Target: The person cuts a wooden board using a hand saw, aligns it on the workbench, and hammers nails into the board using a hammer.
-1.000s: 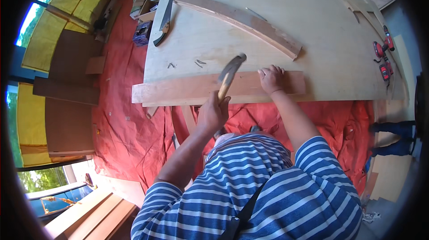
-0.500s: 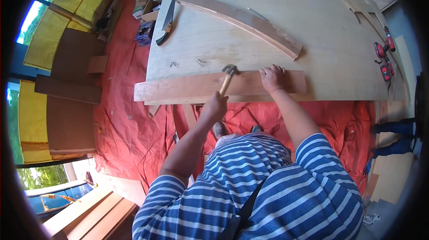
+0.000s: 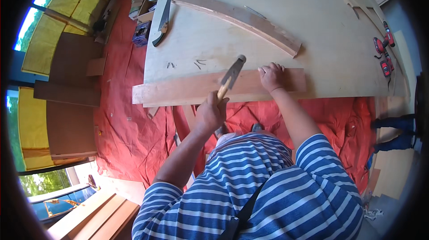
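Note:
My left hand (image 3: 211,111) is wrapped round the wooden handle of a hammer (image 3: 234,71). The hammer's metal head is raised over the long reddish-brown board (image 3: 178,87). This board lies along the near edge of a pale plywood table (image 3: 333,52). My right hand (image 3: 271,77) presses on the board toward its right end, fingers curled at its far edge. Several nails (image 3: 199,63) lie loose beyond the board, with a smaller group of nails (image 3: 170,65) to their left.
A handsaw (image 3: 164,21) and a joined timber length (image 3: 237,21) lie farther back. Two red cordless drills (image 3: 386,52) rest at the table's right. Red sheeting (image 3: 123,128) covers the floor. Another person's legs (image 3: 395,133) show at the far right.
The hammer has lifted off the board and its head has swung upward, blurred slightly, as my left hand came nearer to me. My right hand stays on the board.

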A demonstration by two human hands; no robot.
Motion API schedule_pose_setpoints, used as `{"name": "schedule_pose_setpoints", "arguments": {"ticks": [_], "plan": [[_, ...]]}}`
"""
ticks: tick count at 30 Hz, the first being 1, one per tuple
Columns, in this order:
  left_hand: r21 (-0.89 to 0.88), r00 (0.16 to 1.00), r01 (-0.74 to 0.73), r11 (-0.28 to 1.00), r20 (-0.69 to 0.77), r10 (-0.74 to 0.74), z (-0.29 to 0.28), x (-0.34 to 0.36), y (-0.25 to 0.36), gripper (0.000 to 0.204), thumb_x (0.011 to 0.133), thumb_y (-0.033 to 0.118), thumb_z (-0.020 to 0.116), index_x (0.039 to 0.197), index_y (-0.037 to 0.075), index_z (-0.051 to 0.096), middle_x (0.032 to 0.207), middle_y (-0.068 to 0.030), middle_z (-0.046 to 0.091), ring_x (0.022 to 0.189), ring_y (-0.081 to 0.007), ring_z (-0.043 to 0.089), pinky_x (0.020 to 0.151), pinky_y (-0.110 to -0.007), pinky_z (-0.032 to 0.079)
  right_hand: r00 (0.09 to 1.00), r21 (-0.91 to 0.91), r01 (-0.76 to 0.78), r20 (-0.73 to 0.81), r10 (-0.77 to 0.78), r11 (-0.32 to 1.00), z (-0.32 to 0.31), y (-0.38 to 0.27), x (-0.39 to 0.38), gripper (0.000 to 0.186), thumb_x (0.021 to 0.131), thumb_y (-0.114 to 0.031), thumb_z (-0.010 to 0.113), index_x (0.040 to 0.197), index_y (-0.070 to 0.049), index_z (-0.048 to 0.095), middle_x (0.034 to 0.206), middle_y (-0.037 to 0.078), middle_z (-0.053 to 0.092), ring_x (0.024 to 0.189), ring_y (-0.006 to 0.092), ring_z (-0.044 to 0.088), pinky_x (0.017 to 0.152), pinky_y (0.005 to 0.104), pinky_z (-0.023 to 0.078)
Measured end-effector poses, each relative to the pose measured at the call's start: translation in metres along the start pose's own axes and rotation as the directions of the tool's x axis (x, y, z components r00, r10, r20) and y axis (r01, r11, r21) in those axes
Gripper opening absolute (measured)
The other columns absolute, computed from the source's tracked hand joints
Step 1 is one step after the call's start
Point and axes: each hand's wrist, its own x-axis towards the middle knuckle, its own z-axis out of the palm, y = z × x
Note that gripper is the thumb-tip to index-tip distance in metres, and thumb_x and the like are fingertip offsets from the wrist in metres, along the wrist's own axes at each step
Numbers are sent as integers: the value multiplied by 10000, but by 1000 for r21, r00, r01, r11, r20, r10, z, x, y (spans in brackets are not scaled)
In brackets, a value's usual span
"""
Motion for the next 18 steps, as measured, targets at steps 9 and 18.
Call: {"name": "schedule_pose_setpoints", "arguments": {"ticks": [9,18], "plan": [[-2,990,110,994,85,-109,-3,14,10,378,991,353,574,1079,-12,529,823,-320,657,806,-521,641,691,-594,479,1000,-13,5,-11,-5,1000,0,3,-2,261,918,-383,610,822,-184,748,911,83,649,951,303,590,898,477,398],[72,981,103,992,159,-114,11,16,-8,334,994,350,566,1057,22,548,801,-276,672,792,-480,663,681,-584,491,998,-16,8,-55,-9,1000,6,5,-3,268,918,-387,609,834,-179,754,904,81,646,949,304,591,900,480,405]]}}
